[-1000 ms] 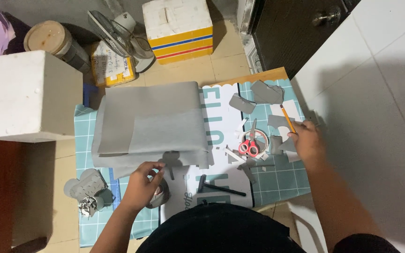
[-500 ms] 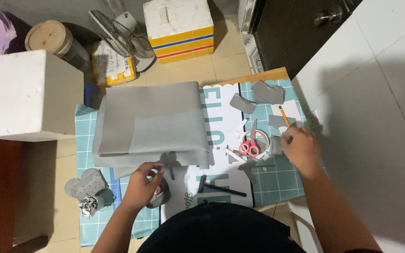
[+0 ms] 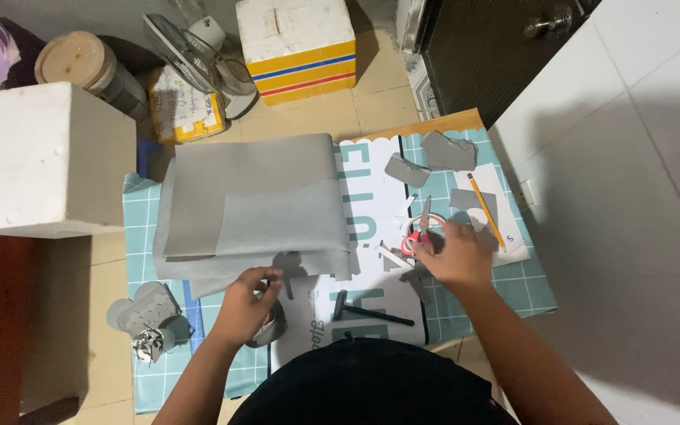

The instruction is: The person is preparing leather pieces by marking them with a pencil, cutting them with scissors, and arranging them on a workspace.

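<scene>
Cluttered with grey scraps, the teal surface (image 3: 466, 315) has red scissors (image 3: 417, 238) just under the right hand (image 3: 456, 256)'s loosely spread fingers, while left hand (image 3: 247, 303) fingers pinch grey paper (image 3: 253, 205), which might tear if tugged.

I see red-handled scissors (image 3: 419, 234) lying flat on the white sheet, blades shut and pointing away, handles half under my right hand (image 3: 456, 256). A grey disc (image 3: 267, 327) sits under my left hand (image 3: 247, 303), beside the folded grey paper (image 3: 253, 208).
</scene>
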